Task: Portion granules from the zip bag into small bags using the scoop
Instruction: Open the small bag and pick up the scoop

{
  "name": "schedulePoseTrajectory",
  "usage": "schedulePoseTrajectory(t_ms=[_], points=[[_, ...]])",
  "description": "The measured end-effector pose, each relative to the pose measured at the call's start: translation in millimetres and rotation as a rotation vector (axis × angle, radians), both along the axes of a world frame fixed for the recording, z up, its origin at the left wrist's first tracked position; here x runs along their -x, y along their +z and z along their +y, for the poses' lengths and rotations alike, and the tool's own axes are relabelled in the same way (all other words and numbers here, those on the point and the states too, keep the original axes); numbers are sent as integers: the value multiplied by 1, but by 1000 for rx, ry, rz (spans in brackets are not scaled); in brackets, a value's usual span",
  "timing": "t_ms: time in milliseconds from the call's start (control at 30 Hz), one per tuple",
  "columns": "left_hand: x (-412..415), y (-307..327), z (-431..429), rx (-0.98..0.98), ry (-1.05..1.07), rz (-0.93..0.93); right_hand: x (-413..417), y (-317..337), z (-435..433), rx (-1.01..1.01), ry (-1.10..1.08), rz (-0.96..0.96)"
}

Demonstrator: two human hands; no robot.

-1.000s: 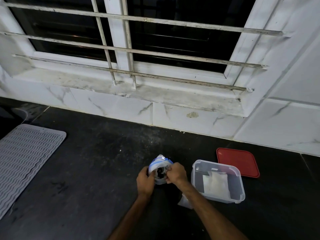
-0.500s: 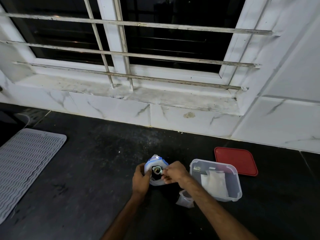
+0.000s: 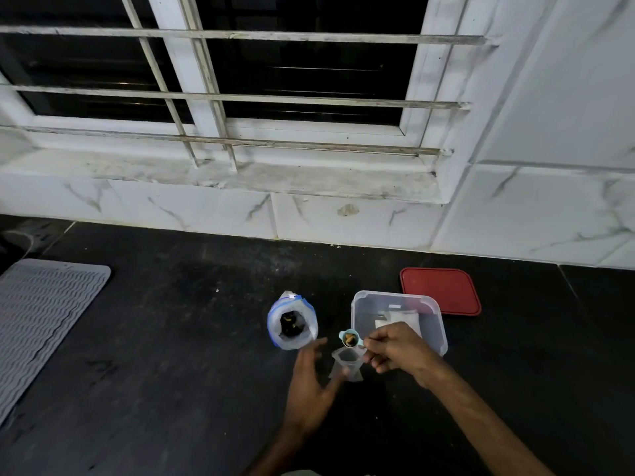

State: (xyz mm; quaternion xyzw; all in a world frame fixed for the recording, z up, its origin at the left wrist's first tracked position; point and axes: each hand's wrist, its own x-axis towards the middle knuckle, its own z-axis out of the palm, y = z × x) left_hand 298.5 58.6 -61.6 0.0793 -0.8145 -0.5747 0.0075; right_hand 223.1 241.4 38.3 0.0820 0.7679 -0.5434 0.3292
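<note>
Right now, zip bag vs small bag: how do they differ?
The zip bag is clearly bigger than the small bag.
The zip bag has a blue strip round its mouth; the small bag is plain clear.
Dark granules show inside the zip bag; none show in the small bag.
The small bag sits just below the scoop pinched by the right hand; the zip bag stands apart.
Both stand with mouths open.

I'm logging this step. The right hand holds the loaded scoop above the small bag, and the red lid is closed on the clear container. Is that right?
Not quite. The head view shows the red lid lying on the counter behind the open clear container. The rest holds: the right hand holds the loaded scoop above the small bag.
</note>
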Motion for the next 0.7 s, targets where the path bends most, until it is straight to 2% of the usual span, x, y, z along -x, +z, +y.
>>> schedulePoseTrajectory(t_ms=[167,367,500,633,700], points=[[9,-24,16,0,-107,-75,-12,-14,8,-116,4,76],[15,-24,18,-22,-71,-94,-16,-26,-3,-312,86,296],[10,-24,12,-34,-95,-112,-21,-33,-11,-514,251,471],[4,-21,8,-74,-103,-126,-24,-38,-20,-655,507,503],[2,-18,7,-87,-109,-127,-30,-41,-23,-681,563,614]])
